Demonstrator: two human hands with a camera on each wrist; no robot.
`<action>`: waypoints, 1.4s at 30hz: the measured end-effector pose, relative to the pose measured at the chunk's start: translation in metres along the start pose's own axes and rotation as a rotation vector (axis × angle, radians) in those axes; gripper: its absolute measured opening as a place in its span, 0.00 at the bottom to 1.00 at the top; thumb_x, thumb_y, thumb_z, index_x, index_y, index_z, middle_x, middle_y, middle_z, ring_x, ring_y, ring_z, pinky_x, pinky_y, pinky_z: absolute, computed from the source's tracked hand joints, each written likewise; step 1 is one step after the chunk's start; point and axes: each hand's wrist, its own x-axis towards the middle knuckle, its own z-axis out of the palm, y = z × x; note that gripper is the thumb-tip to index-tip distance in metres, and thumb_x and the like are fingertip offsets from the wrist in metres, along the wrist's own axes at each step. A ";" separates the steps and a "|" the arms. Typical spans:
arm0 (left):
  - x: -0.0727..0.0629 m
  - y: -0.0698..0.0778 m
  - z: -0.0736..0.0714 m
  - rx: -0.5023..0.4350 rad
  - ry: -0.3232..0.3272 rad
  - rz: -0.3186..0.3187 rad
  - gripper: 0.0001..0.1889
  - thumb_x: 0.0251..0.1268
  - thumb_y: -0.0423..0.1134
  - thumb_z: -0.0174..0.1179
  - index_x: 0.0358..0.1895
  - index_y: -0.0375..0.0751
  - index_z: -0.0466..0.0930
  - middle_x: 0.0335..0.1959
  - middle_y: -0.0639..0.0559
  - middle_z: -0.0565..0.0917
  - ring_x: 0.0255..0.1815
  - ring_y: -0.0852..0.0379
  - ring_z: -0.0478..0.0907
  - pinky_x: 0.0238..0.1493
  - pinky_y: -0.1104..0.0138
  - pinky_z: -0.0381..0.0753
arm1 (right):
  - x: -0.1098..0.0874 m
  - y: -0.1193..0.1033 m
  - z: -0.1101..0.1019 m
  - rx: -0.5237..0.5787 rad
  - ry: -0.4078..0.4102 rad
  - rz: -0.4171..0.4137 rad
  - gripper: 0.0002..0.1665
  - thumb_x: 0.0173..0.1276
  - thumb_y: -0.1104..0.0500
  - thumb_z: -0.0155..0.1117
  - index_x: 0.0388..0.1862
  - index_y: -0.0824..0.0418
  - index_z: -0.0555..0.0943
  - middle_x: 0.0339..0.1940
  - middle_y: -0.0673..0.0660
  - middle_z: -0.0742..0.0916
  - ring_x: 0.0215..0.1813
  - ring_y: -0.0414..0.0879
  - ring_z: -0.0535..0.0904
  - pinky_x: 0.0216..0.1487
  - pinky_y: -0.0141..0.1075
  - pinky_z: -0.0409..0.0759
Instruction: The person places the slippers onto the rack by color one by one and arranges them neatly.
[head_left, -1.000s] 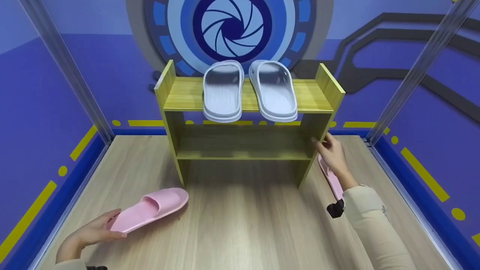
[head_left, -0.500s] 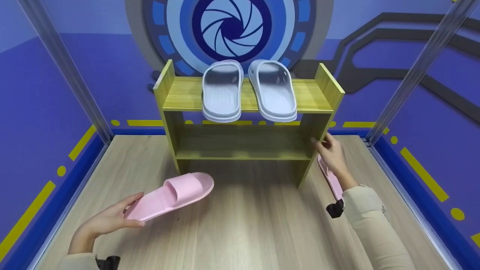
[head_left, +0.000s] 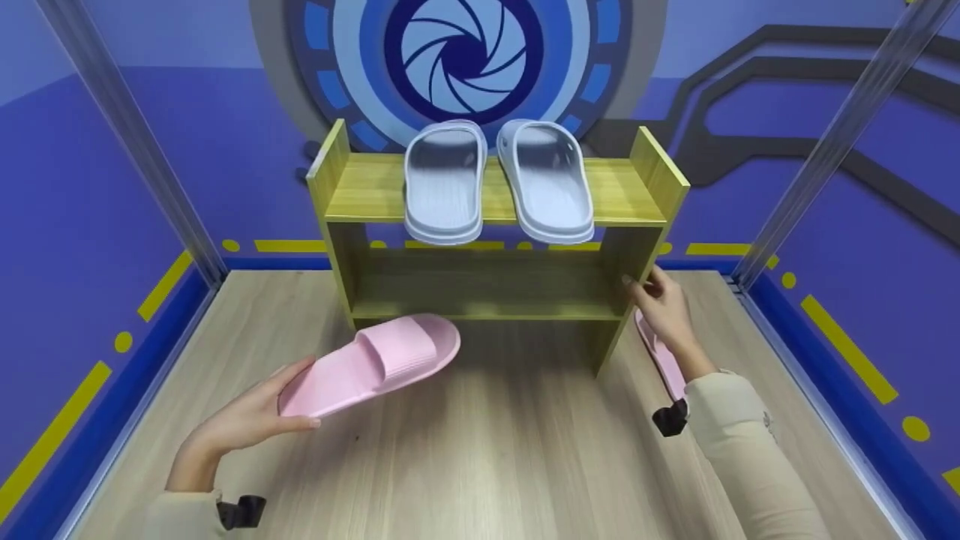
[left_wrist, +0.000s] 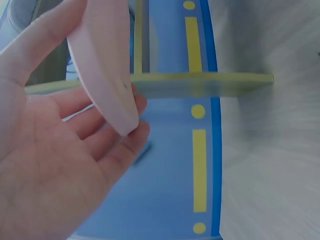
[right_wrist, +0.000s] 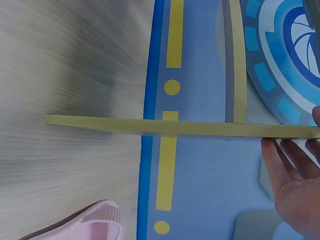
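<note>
My left hand (head_left: 244,416) holds a pink slipper (head_left: 397,349) by its heel end, thumb on one edge and fingers on the other. The slipper is raised above the floor, its toe pointing toward the lower front of a wooden shoe rack (head_left: 487,316). Close up in the left wrist view, the fingers curl at the rim of the slipper (left_wrist: 102,65). My right hand (head_left: 666,313) grips the rack's right side panel (right_wrist: 190,127), thumb inside and fingers outside. Beneath that arm lies a second pink slipper (head_left: 661,360), partly hidden by the hand and sleeve.
Two light grey clogs, a left one (head_left: 446,187) and a right one (head_left: 553,187), stand on the rack's top shelf, heels overhanging its front edge. A blue printed wall (head_left: 247,165) rises behind. Metal posts (head_left: 832,142) stand at the corners of the wood-look floor (head_left: 480,465).
My left hand has carried the pink slipper up, forward and to the right, from near the floor at left to the rack's lower front. The right hand stays on the rack.
</note>
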 end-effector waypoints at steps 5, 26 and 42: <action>0.012 0.007 0.006 0.066 0.061 0.032 0.48 0.46 0.50 0.66 0.64 0.25 0.50 0.62 0.30 0.56 0.59 0.38 0.57 0.56 0.45 0.55 | 0.000 0.000 0.000 -0.002 0.000 0.007 0.21 0.62 0.66 0.55 0.53 0.74 0.69 0.46 0.71 0.77 0.47 0.59 0.74 0.37 0.23 0.72; 0.061 0.026 0.048 0.235 0.446 -0.031 0.45 0.41 0.54 0.67 0.62 0.32 0.58 0.52 0.35 0.68 0.50 0.40 0.66 0.47 0.44 0.66 | 0.000 0.002 -0.001 -0.012 -0.005 -0.016 0.21 0.61 0.66 0.55 0.54 0.74 0.69 0.47 0.70 0.77 0.47 0.59 0.74 0.38 0.22 0.71; 0.066 0.027 0.053 0.056 0.395 0.062 0.46 0.41 0.41 0.69 0.63 0.28 0.54 0.57 0.31 0.63 0.55 0.38 0.61 0.52 0.45 0.61 | 0.000 -0.001 -0.001 -0.022 -0.013 0.005 0.22 0.62 0.66 0.55 0.55 0.73 0.68 0.48 0.70 0.76 0.48 0.59 0.73 0.38 0.23 0.72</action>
